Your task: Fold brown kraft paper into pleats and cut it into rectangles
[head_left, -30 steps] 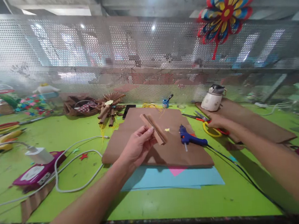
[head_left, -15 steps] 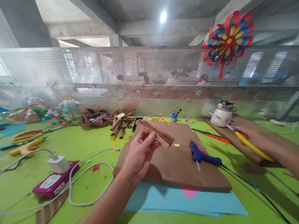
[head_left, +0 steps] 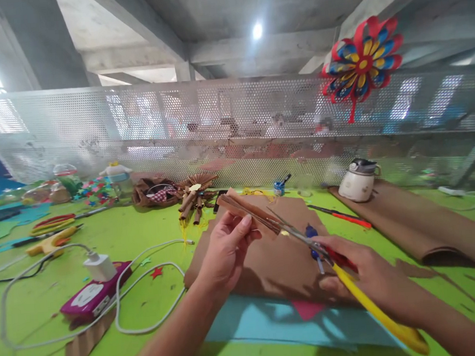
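- On the left, the paper point(head_left: 249, 209), brown, folded into a narrow layered strip, slants above the brown sheets point(head_left: 269, 266), left hand point(head_left: 229, 250) pinching it by thumb and fingers.
- Rightward, scissors point(head_left: 344, 277), blades by the strip's right end, contact unclear; right hand point(head_left: 371, 269) gripping the handles.

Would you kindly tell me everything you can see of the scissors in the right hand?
The scissors have slim, grey, metallic-looking blades and two handles, one yellow, one red. The right hand holds them at the handles, partly hiding the red one; the yellow one slants down towards the camera. Raised in the air, the blades appear parted, pointing up-left at the end of the folded brown strip in the left hand. Whether they touch it is unclear.
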The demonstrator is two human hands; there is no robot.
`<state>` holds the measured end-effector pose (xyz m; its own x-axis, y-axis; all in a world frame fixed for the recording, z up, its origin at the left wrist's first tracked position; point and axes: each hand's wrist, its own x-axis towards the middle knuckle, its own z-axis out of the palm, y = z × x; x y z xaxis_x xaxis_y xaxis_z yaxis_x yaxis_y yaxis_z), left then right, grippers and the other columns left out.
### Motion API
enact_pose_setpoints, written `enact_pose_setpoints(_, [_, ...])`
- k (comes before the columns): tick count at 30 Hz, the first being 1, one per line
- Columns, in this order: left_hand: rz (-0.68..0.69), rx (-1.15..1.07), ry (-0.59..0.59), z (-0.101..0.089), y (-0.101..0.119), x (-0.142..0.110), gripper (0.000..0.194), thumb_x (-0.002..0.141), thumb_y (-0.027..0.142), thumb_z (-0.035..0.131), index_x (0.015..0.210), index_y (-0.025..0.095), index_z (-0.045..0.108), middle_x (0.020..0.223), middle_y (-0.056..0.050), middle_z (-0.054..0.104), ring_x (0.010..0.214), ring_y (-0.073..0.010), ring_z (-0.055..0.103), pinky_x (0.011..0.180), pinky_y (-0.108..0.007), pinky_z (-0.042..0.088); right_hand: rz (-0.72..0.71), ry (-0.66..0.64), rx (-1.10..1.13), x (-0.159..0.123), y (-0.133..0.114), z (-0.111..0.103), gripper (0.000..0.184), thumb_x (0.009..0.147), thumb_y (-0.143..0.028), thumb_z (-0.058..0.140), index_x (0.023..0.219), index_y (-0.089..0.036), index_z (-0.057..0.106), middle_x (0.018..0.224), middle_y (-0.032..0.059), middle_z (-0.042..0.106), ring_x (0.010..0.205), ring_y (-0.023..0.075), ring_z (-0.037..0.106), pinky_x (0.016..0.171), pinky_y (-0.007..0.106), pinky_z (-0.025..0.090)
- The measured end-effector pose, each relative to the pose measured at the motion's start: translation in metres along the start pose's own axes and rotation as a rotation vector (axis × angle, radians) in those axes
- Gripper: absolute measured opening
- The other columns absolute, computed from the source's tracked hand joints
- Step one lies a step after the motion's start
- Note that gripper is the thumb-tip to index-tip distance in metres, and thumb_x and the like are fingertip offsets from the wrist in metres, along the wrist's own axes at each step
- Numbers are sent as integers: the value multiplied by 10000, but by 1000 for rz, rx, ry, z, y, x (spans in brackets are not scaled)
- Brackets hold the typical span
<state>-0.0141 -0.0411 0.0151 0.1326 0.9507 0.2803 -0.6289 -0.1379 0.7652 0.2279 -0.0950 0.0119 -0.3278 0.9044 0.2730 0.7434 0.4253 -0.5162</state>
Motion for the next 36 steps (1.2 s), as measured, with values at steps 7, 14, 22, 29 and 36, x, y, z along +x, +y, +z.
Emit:
enact_pose_setpoints(7, [4, 17, -27, 1, -1, 0, 237, 745, 180, 726, 969, 170, 650, 875, -9, 640, 735, -94, 593, 665, -226, 505, -19, 32, -78, -2, 1, 8, 531, 771, -471, 649, 1250, -262, 554, 1105, 79, 634, 934, 229, 620, 792, 341, 530])
enact_pose_setpoints(14, [20, 41, -44, 0, -2, -1, 228, 750, 171, 714, 968, 173, 649, 857, -10, 638, 723, -101, 590, 669, -242, 509, -84, 84, -121, -5, -1, 11, 501, 781, -449, 655, 1238, -272, 550, 1019, 67, 644, 830, 206, 633, 739, 338, 545])
enact_pose_setpoints(22, [49, 89, -46, 2, -1, -2, 249, 757, 195, 708, 1000, 196, 653, 880, -18, 648, 733, -112, 593, 676, -254, 506, -87, 168, -146, -8, -3, 13, 514, 763, -432, 680, 1235, -282, 542, 1128, 83, 611, 987, 244, 616, 838, 380, 532])
enact_pose_setpoints(29, [51, 84, -58, 3, 0, -3, 247, 741, 198, 722, 977, 188, 653, 879, -24, 652, 751, -119, 600, 674, -243, 503, -78, 169, -143, -9, -5, 13, 522, 766, -470, 664, 1233, -271, 541, 1171, 91, 596, 1054, 254, 593, 888, 391, 517])
enact_pose_setpoints(36, [64, 90, -73, 3, 1, -4, 242, 737, 199, 729, 969, 188, 661, 841, -12, 649, 739, -118, 603, 687, -247, 504, -62, 181, -135, -10, -11, 15, 475, 774, -509, 636, 1170, -251, 589, 1072, 95, 640, 976, 262, 628, 812, 396, 550])
